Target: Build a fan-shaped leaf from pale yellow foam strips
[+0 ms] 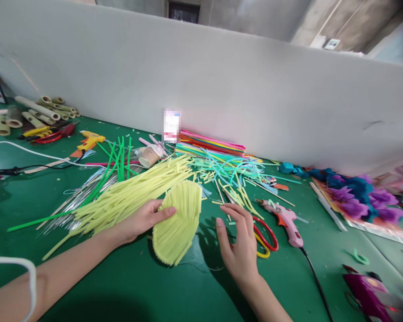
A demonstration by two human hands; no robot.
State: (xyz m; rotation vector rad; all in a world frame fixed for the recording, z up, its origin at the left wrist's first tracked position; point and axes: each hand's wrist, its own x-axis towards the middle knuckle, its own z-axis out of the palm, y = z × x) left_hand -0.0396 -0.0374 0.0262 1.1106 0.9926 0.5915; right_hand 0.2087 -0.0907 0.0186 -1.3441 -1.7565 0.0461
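Observation:
My left hand grips the left edge of a fan-shaped bundle of pale yellow strips, holding it tilted just above the green table. My right hand hovers to the right of the fan with fingers spread and empty, close to red-and-yellow scissors. A long pile of loose yellow strips lies behind my left hand.
A pink glue gun with a black cord lies right of the scissors. Green sticks, mixed coloured strips, a yellow glue gun, cardboard tubes and purple-blue flowers crowd the table. A white wall board stands behind.

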